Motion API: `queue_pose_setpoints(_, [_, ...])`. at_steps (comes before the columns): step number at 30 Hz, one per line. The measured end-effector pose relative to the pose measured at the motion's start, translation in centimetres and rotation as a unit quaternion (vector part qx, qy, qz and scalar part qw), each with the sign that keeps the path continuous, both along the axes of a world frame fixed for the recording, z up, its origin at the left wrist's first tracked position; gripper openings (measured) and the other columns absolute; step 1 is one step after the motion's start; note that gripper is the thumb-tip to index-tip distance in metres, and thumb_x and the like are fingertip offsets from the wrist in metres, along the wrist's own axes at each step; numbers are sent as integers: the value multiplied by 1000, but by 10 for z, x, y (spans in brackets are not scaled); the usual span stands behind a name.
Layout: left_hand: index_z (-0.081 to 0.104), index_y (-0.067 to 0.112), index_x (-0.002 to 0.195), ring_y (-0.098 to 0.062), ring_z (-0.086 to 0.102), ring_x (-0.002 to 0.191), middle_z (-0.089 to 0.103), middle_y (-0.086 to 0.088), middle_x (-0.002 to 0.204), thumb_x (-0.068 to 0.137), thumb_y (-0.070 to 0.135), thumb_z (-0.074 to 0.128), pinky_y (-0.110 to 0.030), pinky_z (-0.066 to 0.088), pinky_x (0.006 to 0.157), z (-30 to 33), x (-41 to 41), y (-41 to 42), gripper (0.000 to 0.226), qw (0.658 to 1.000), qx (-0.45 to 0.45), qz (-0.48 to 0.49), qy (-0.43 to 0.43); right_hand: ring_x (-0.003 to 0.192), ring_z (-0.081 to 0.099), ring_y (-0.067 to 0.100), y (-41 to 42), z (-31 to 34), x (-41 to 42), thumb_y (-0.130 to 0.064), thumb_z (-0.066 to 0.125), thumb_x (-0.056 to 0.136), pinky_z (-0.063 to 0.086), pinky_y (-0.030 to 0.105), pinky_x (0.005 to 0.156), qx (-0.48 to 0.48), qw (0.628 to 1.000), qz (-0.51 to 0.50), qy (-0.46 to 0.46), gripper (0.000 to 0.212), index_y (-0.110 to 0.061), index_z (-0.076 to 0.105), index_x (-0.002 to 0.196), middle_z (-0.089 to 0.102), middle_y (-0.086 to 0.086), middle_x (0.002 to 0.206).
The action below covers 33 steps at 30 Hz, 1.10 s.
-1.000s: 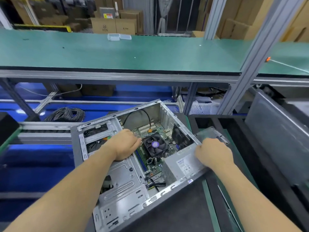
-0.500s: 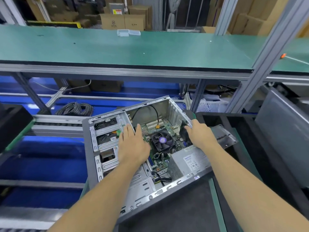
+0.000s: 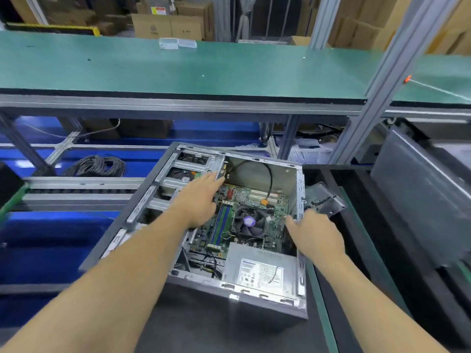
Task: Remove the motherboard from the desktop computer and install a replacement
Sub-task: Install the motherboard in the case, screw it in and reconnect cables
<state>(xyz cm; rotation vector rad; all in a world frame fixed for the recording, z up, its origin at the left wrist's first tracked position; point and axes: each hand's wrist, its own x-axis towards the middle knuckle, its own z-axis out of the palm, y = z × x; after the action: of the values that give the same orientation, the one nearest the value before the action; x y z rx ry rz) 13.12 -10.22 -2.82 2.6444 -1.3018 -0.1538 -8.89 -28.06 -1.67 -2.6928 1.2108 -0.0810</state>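
Open computer case point(image 3: 254, 296) laid on side at desk's near left edge; motherboard point(image 3: 257, 200) seated inside. Left hand point(image 3: 201, 200) flat, fingers straight; right hand point(image 3: 316, 233) curled over case wall. Board judged stiff, fragile: best held by edges.

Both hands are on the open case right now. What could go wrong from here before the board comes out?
1. The left hand reaches in over the motherboard; it could knock the RAM sticks or the cooler fan.
2. The black cable with its orange connector looks plugged in, so lifting the board now may strain it.
3. The right hand grips the case's sheet-metal rear edge, which may be sharp.
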Motion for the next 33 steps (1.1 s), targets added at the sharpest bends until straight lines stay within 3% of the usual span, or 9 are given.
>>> queue_pose_setpoints(3, [4, 12, 160, -22, 3, 155, 5, -6, 168, 98, 25, 52, -39, 11, 125, -1, -16, -1, 80, 995, 18, 96, -19, 89, 61, 36, -32, 12, 35, -47, 42, 100, 41, 36, 61, -65, 996, 3, -69, 42, -7, 49, 111, 62, 17, 104])
queue_pose_setpoints(5, [1, 8, 159, -27, -1, 155, 0, -11, 168, 100, 31, 50, -41, 8, 125, -4, -31, 3, 80, 985, 31, 169, -13, 117, 52, 39, -53, 18, 66, -41, 48, 101, 47, 44, 80, -25, 993, 55, -100, 54, -5, 36, 138, 51, 19, 132])
queue_pose_setpoints(7, [1, 8, 159, -28, -3, 154, -1, -12, 167, 101, 30, 48, -43, 5, 125, -10, -44, 6, 78, 982, 38, 182, -31, 139, 34, 36, -71, 18, 95, -40, 47, 102, 40, 48, 106, 11, 990, 129, -56, 65, -7, 23, 152, 34, 14, 153])
queue_pose_setpoints(10, [7, 9, 158, -28, 2, 154, 6, -11, 167, 103, 25, 45, -43, 8, 125, -12, -45, 6, 69, 983, 18, 179, -48, 148, 21, 31, -87, 9, 120, -43, 47, 102, 25, 45, 118, 22, 982, 184, 20, 70, -7, 19, 156, 24, 12, 161])
queue_pose_setpoints(16, [13, 11, 158, -30, 4, 154, 9, -11, 167, 98, 14, 48, -43, 11, 125, -14, -40, 4, 69, 984, 16, 170, -53, 126, 43, 36, -94, 11, 131, -44, 47, 101, 44, 52, 99, -29, 987, 154, 41, 49, -10, 46, 136, 52, 14, 132])
queue_pose_setpoints(21, [16, 13, 158, -26, 7, 153, 12, -7, 167, 100, 12, 43, -42, 13, 125, -15, -21, 7, 65, 994, 4, 93, -59, 124, 45, 31, -90, 14, 101, -46, 45, 101, 38, 53, 98, -61, 993, 93, 44, 42, -16, 51, 131, 56, 8, 128])
queue_pose_setpoints(25, [16, 19, 160, -21, 12, 153, 13, -1, 167, 101, 13, 41, -38, 15, 125, -16, 5, 13, 64, 996, 35, 7, -83, 110, 56, 31, -72, 12, 58, -41, 48, 101, 43, 46, 91, -95, 993, 65, 16, 34, -15, 57, 120, 64, 7, 114])
queue_pose_setpoints(28, [18, 22, 160, -20, 17, 152, 17, 1, 167, 104, 22, 38, -39, 20, 123, -15, 21, 15, 59, 988, 68, -72, -122, 100, 61, 33, -50, 16, 25, -35, 49, 101, 50, 39, 77, -79, 995, 55, 19, 28, -10, 55, 112, 66, 10, 106])
queue_pose_setpoints(33, [19, 39, 157, -23, 21, 150, 19, 3, 166, 102, 57, 23, -41, 22, 119, -7, 25, 12, 58, 974, 117, -103, -163, 73, 52, 27, -22, 17, -17, -35, 56, 94, 37, 31, 58, -80, 990, 19, 118, 24, -13, 45, 94, 60, 4, 86])
